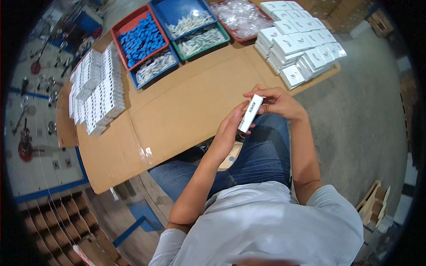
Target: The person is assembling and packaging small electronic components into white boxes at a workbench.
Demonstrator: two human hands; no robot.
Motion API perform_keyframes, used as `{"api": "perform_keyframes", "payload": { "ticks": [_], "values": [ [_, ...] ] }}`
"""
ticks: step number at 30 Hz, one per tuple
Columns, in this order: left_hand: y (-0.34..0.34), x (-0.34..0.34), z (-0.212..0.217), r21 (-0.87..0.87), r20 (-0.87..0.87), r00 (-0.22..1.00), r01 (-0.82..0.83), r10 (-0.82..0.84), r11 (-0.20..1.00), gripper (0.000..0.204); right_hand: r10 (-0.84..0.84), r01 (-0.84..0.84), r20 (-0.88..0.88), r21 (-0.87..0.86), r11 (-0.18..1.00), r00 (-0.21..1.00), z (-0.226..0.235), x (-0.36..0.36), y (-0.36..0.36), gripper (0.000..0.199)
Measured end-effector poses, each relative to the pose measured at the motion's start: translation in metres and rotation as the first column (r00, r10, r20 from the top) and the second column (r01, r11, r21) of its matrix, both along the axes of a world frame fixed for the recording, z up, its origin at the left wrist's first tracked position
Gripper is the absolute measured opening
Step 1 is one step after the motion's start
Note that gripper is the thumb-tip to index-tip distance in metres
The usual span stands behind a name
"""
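Between my two hands, above my lap at the table's near edge, is a small white box [249, 116] with dark print on its narrow side. My left hand [228, 129] wraps its lower left side, with fingers partly hidden behind the box. At its upper end my right hand [279, 103] pinches it, thumb and fingers bent around the corner. The box is held tilted, its narrow printed side turned up. Whether its flap is raised cannot be seen.
Cardboard covers the table [177, 111]. Far left stand rows of small white boxes [95, 93]. At the back are a red tray of blue parts [141, 40], blue trays [153, 68] and a green tray [202, 43] of pale parts, and a red tray of clear plastic [242, 20]. White flat boxes [297, 44] are stacked at right.
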State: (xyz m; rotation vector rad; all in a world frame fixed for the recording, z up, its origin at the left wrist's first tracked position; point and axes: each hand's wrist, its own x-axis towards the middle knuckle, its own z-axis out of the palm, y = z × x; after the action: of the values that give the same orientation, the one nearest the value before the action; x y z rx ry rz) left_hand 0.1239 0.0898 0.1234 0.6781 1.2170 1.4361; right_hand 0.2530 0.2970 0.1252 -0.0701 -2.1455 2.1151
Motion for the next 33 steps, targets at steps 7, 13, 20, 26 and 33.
{"api": "perform_keyframes", "payload": {
  "ticks": [7, 13, 20, 26, 33],
  "values": [
    [-0.024, -0.014, 0.0, -0.028, 0.461, 0.858, -0.241, 0.226, 0.97, 0.069, -0.293, 0.313, -0.108, 0.318, 0.895, 0.95, 0.02, -0.039, -0.071, 0.076],
    [-0.042, -0.025, 0.003, -0.155, 0.493, 0.784, -0.348, 0.378, 0.925, 0.079, 0.043, -0.002, -0.12, 0.32, 0.948, 0.992, 0.028, -0.048, -0.092, 0.079],
    [-0.046, -0.028, -0.028, 0.039, 0.073, 0.911, -0.409, 0.406, 0.912, 0.081, -0.102, 0.16, -0.155, 0.427, 0.89, 0.983, 0.017, -0.064, -0.109, 0.083],
    [-0.051, -0.022, -0.014, -0.048, 0.331, 0.786, -0.538, 0.522, 0.842, 0.068, -0.142, 0.238, -0.248, 0.419, 0.876, 0.958, 0.018, -0.08, -0.132, 0.081],
    [-0.06, -0.014, 0.012, -0.072, 0.452, 0.716, -0.565, 0.532, 0.822, 0.064, -0.081, 0.146, -0.22, 0.295, 0.944, 0.972, 0.014, -0.082, -0.142, 0.072]
  ]
}}
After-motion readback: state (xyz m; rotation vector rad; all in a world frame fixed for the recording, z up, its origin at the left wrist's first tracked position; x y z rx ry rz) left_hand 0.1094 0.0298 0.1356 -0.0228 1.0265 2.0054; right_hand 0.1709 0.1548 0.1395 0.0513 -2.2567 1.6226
